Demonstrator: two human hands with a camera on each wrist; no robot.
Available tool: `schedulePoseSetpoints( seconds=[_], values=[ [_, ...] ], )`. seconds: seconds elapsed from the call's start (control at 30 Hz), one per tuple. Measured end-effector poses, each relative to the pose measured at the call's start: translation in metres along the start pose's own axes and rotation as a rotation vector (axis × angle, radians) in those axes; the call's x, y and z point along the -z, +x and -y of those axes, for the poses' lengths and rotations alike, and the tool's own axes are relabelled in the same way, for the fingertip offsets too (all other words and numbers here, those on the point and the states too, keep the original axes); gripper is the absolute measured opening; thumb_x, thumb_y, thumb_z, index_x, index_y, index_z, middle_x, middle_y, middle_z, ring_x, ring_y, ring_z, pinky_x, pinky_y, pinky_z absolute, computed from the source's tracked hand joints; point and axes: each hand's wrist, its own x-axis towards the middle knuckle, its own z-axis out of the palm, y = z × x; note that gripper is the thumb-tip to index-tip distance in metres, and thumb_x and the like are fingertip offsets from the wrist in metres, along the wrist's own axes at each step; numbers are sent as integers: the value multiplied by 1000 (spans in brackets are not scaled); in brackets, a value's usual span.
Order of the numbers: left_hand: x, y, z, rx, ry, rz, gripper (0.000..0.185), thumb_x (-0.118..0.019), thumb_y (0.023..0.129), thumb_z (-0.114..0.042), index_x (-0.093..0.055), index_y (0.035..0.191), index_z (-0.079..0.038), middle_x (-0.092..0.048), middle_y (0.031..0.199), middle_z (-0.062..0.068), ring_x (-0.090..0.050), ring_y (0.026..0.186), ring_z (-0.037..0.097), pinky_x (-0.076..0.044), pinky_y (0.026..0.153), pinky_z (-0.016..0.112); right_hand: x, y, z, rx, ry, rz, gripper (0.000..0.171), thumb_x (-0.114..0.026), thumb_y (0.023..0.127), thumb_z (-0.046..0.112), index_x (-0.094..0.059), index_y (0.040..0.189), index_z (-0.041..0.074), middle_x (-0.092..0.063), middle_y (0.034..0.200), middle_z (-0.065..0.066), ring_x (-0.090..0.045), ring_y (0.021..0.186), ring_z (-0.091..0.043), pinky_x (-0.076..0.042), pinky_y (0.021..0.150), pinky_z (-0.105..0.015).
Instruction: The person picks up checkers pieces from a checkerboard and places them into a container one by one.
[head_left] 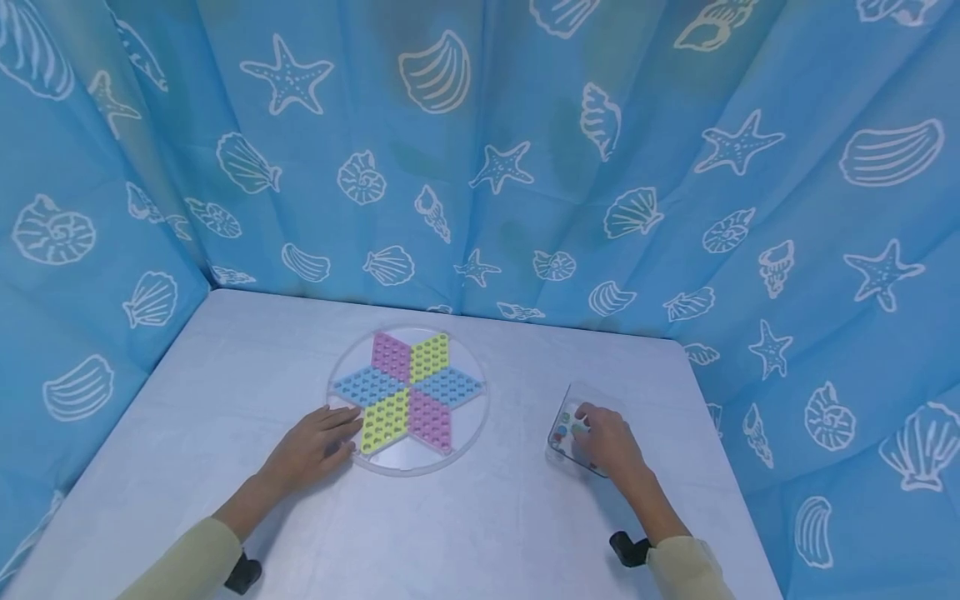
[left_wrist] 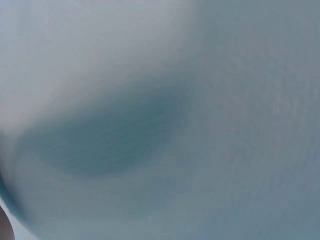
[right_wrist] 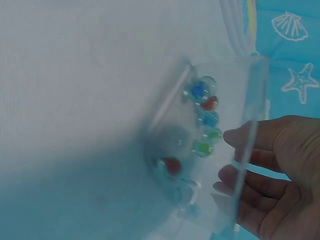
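A round clear board [head_left: 465,433] carries a six-pointed star of pink, yellow-green and blue peg fields [head_left: 408,398]. My left hand [head_left: 345,429] lies flat on the table, fingers straight, with its tips touching the board's left rim. To the right stands a small clear box [head_left: 556,446] holding several coloured marbles [head_left: 567,419]. My right hand [head_left: 585,414] reaches down into it. In the right wrist view, the box [right_wrist: 255,90] holds blue, red and green marbles [right_wrist: 202,148]. The loosely bent fingers [right_wrist: 250,137] sit just beside them with nothing pinched. The left wrist view shows only blurred table.
The white table [head_left: 487,525] is walled on three sides by a blue curtain [head_left: 525,167] printed with shells and starfish. Bare tabletop lies in front of the board and between my two hands. The table's right edge runs close to the box.
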Motion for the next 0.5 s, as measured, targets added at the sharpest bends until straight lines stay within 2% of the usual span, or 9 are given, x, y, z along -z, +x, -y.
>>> schedulePoseSetpoints(
  seconds=[0.17, 0.3, 0.43, 0.5],
  values=[
    [6, 3, -2, 25, -16, 28, 39, -66, 93, -25, -68, 127, -6, -60, 138, 11, -53, 128, 34, -35, 113, 53, 14, -5, 4, 41, -36, -44, 29, -72, 91, 15, -67, 115, 1, -69, 109, -19, -67, 89, -31, -60, 73, -43],
    [14, 9, -6, 62, -47, 112, 34, -65, 96, -25, -70, 123, -5, -61, 136, 11, -54, 127, 35, -40, 109, 55, 25, -9, 3, 90, -43, -93, 29, -71, 93, 18, -67, 117, 1, -67, 117, -21, -65, 103, -37, -57, 87, -51],
    [28, 24, -10, 170, -102, 204, 31, -62, 98, -26, -72, 118, -3, -68, 124, 12, -60, 119, 35, -47, 102, 54, 38, -11, 1, 157, -46, -128, 32, -70, 94, 19, -67, 121, 1, -63, 127, -23, -59, 118, -41, -50, 97, -57],
    [37, 35, -13, 217, -117, 214, 32, -61, 99, -26, -71, 118, -3, -70, 119, 13, -62, 115, 36, -49, 99, 54, 44, -10, 0, 190, -60, -140, 34, -69, 95, 19, -66, 124, 1, -61, 131, -23, -56, 122, -42, -48, 100, -58]
  ],
)
